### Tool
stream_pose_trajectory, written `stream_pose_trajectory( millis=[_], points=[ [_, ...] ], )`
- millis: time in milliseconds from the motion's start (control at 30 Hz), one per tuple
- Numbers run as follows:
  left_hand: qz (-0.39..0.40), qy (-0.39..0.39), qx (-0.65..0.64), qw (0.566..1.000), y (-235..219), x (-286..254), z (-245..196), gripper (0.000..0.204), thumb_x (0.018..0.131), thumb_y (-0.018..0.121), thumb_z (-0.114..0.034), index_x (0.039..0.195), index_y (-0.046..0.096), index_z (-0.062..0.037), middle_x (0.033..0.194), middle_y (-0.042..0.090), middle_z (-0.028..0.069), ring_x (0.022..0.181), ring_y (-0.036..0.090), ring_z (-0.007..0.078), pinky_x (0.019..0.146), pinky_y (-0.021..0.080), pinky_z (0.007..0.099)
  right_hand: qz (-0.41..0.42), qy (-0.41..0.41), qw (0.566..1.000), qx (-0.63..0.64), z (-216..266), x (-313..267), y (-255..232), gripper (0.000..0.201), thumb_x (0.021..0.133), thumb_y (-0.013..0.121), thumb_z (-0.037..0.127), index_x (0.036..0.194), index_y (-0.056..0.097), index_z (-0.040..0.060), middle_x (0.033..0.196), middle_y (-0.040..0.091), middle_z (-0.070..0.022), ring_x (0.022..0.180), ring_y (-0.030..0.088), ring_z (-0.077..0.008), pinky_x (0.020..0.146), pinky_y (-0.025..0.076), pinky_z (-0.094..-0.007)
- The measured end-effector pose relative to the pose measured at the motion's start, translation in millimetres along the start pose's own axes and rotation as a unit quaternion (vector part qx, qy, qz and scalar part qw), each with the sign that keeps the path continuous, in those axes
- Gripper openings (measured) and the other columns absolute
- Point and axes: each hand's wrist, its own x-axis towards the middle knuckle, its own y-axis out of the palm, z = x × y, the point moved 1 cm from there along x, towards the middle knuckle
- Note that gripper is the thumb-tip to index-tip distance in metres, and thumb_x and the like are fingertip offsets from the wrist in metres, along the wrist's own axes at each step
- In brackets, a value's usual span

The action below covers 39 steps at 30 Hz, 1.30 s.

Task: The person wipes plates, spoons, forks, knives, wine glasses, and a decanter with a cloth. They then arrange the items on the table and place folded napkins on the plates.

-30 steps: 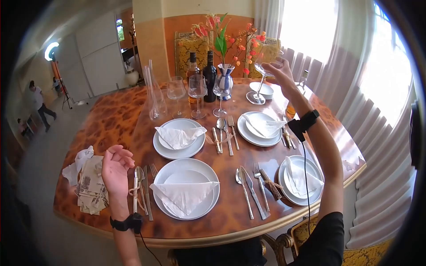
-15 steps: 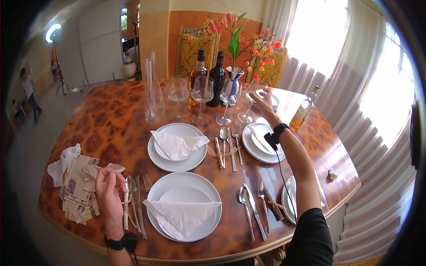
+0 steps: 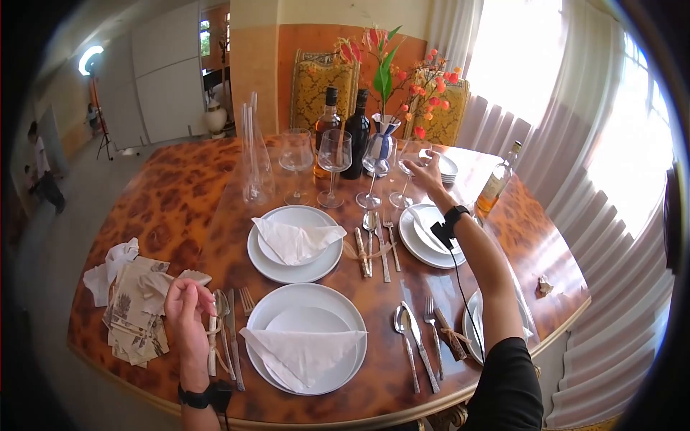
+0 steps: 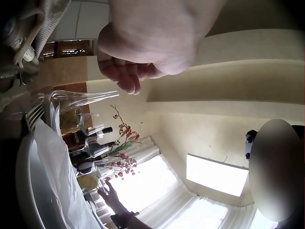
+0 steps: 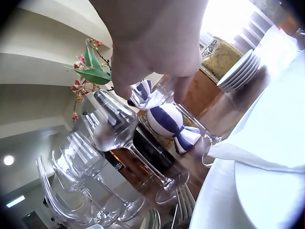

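My right hand (image 3: 427, 174) is at the bowl of the rightmost wine glass (image 3: 400, 202), whose foot is on the table at the end of a row of glasses. Thumb and a finger sit on either side of that bowl in the right wrist view. Beside it stands another wine glass (image 3: 369, 197), with a blue-and-white vase (image 3: 383, 128) behind. My left hand (image 3: 188, 316), fingers loosely curled and holding nothing, hovers at the left near a ribbon-tied cutlery handle (image 3: 213, 348), a spoon (image 3: 222, 304) and a knife (image 3: 235, 345).
White plates with folded napkins (image 3: 305, 355) and cutlery are laid around the table. Bottles (image 3: 327, 118) and a tall clear decanter (image 3: 256, 172) stand behind. A liquor bottle (image 3: 494, 183) and stacked small plates (image 3: 447, 169) are at right, patterned papers (image 3: 133, 316) at left.
My right hand has brought the wine glass down and left, from above the table to the end of the row. My left hand's fingers have curled more. The head view has shifted.
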Motion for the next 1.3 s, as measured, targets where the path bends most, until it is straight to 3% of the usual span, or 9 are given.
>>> stream_pose_trajectory(
  millis=[100,233,300,667,867,967,1033,1133,1300],
  points=[
    [0.0,0.0,0.002,1.0,1,0,-2,0.014,0.1,0.049,-0.017,0.093,0.051,-0.0054,0.074,0.058,0.0048,0.058,0.049,0.01,0.058,0.042,0.024,0.008,0.017,1.0,0.016,13,-12,-6,0.1,0.071,0.082,0.038,0.14,0.025,-0.0069,0.133,0.045,-0.0329,0.111,0.059,-0.0339,0.074,0.057,-0.0333],
    [0.005,0.003,0.001,1.0,-1,1,-1,0.014,0.1,0.047,-0.016,0.093,0.051,-0.0052,0.074,0.058,0.0049,0.058,0.049,0.01,0.059,0.042,0.0245,0.006,0.015,1.0,0.024,11,-14,-9,0.1,0.072,0.082,0.037,0.141,0.023,-0.0055,0.133,0.044,-0.0331,0.108,0.061,-0.0335,0.071,0.059,-0.0328],
    [0.0,-0.002,0.002,1.0,-1,1,-1,0.014,0.1,0.047,-0.016,0.092,0.051,-0.0051,0.074,0.058,0.005,0.059,0.049,0.0101,0.059,0.042,0.0246,0.025,0.036,0.999,0.02,12,-14,-9,0.095,0.076,0.082,0.034,0.141,0.02,0.0022,0.138,0.04,-0.0284,0.115,0.057,-0.0346,0.078,0.061,-0.0377],
    [-0.002,-0.005,0.008,1.0,-5,0,2,0.012,0.099,0.048,-0.016,0.096,0.053,-0.0053,0.076,0.059,0.0053,0.058,0.05,0.0106,0.054,0.041,0.0231,0.038,0.031,0.998,0.027,21,-23,-9,0.097,0.075,0.081,0.039,0.142,0.021,0.0006,0.138,0.041,-0.0287,0.119,0.054,-0.0342,0.08,0.059,-0.0382],
    [-0.001,0.005,0.01,1.0,-4,-2,-1,0.012,0.099,0.048,-0.016,0.097,0.054,-0.0049,0.076,0.06,0.0055,0.058,0.051,0.0108,0.054,0.041,0.0233,0.043,0.009,0.999,-0.005,-8,-11,-11,0.104,0.077,0.08,0.045,0.147,0.016,0.0018,0.143,0.037,-0.0292,0.124,0.051,-0.036,0.091,0.054,-0.0404],
    [0.002,0.008,0.006,1.0,-7,-1,1,0.013,0.099,0.049,-0.016,0.097,0.054,-0.0046,0.076,0.06,0.0054,0.058,0.05,0.0107,0.055,0.041,0.0236,0.06,-0.001,0.998,-0.02,19,-34,-23,0.108,0.077,0.079,0.045,0.15,0.01,0.0032,0.146,0.032,-0.0308,0.129,0.046,-0.0388,0.1,0.048,-0.044],
    [0.004,0.008,0.005,1.0,-9,-1,1,0.014,0.099,0.049,-0.017,0.096,0.054,-0.0044,0.075,0.059,0.005,0.058,0.05,0.0105,0.056,0.041,0.0235,0.066,0.021,0.994,0.081,52,-63,-35,0.114,0.078,0.077,0.049,0.151,0.005,0.0006,0.148,0.024,-0.0359,0.139,0.031,-0.0412,0.112,0.034,-0.0424],
    [0.004,0.002,-0.004,1.0,-12,0,0,0.015,0.099,0.049,-0.018,0.095,0.054,-0.0045,0.075,0.059,0.0047,0.059,0.05,0.0103,0.056,0.041,0.0233,0.005,-0.034,0.999,-0.013,77,-93,-65,0.097,0.081,0.074,0.046,0.148,0.022,-0.0007,0.15,0.026,-0.0297,0.141,0.028,-0.0412,0.116,0.026,-0.0453],
    [0.014,0.002,-0.011,1.0,-9,-3,3,0.015,0.1,0.047,-0.015,0.092,0.054,-0.004,0.075,0.06,0.0055,0.06,0.05,0.0101,0.059,0.043,0.0247,0.034,-0.024,0.996,0.079,131,-175,-109,0.081,0.087,0.071,0.036,0.145,0.03,-0.0023,0.149,0.032,-0.0249,0.138,0.035,-0.0337,0.114,0.03,-0.0411]
  ],
)
